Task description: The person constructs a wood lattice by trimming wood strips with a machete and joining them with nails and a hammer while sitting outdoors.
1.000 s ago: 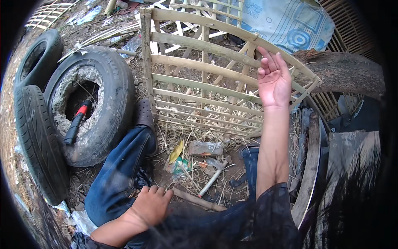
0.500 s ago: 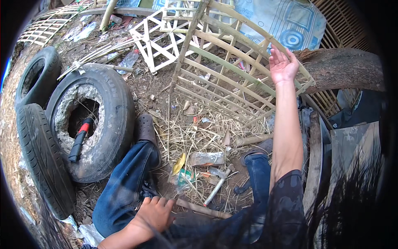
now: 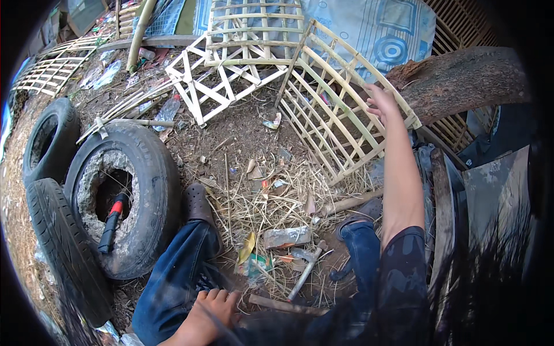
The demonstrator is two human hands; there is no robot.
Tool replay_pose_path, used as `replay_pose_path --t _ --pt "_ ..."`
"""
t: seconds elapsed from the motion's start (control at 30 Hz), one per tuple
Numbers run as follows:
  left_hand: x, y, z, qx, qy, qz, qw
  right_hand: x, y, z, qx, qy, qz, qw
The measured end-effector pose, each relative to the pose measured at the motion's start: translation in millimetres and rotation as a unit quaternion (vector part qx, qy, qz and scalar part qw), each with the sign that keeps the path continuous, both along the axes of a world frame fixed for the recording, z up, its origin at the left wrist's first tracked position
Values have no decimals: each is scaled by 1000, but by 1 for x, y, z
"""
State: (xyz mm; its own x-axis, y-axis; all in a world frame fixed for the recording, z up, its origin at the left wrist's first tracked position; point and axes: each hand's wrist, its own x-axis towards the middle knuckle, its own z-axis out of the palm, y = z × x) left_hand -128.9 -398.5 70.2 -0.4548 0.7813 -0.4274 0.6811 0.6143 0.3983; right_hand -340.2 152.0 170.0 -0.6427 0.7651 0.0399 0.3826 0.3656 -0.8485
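A bamboo lattice panel (image 3: 340, 109) with pale slats stands tilted at the far right, its right end by a thick log (image 3: 464, 83). My right hand (image 3: 382, 105) is stretched out to its right part, fingers apart and slightly bent over the slats; whether they touch them I cannot tell. My left hand (image 3: 206, 314) lies by my left leg with its fingers loosely bent and nothing visible in it. Between my feet lie a hammer (image 3: 306, 274) with a pale handle and a grey brick (image 3: 287, 237). Straw (image 3: 277, 199) covers the soil in front.
At left, a concrete-filled tyre (image 3: 156, 202) carries a black and red tool (image 3: 112, 224); another tyre (image 3: 66, 254) leans beside it. A white crossed-slat frame (image 3: 199, 95) and another bamboo lattice (image 3: 254, 32) stand at the back. A flat board (image 3: 495, 199) is at right.
The lattice panel has swung away from me to a steeper stance near the log. My right hand has turned from palm up and moved lower. The left hand stays by my leg.
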Motion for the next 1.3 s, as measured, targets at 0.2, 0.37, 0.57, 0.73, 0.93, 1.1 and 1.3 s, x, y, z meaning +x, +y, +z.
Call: replay_pose_path --t 0.2,0.37,0.57,0.73,0.93,1.1,1.3 --pt "2 20 18 -4 -25 24 999 42 -25 21 331 -272 230 874" --pt "-3 9 -5 1 1 1 1000 104 -141 -26 209 -249 437 839" --pt "-16 36 -12 287 22 44 957 195 -273 -149 -236 -149 534 798" --pt "1 68 -48 423 -12 35 905 275 -394 -259 -280 165 552 768" --pt "-13 127 -17 524 93 190 825 289 -347 -176 -448 237 390 769" --pt "-4 222 13 612 -73 264 742 319 -309 -138 -448 319 325 770" --pt "62 264 32 569 -162 110 798 307 -242 -118 -337 427 260 798"
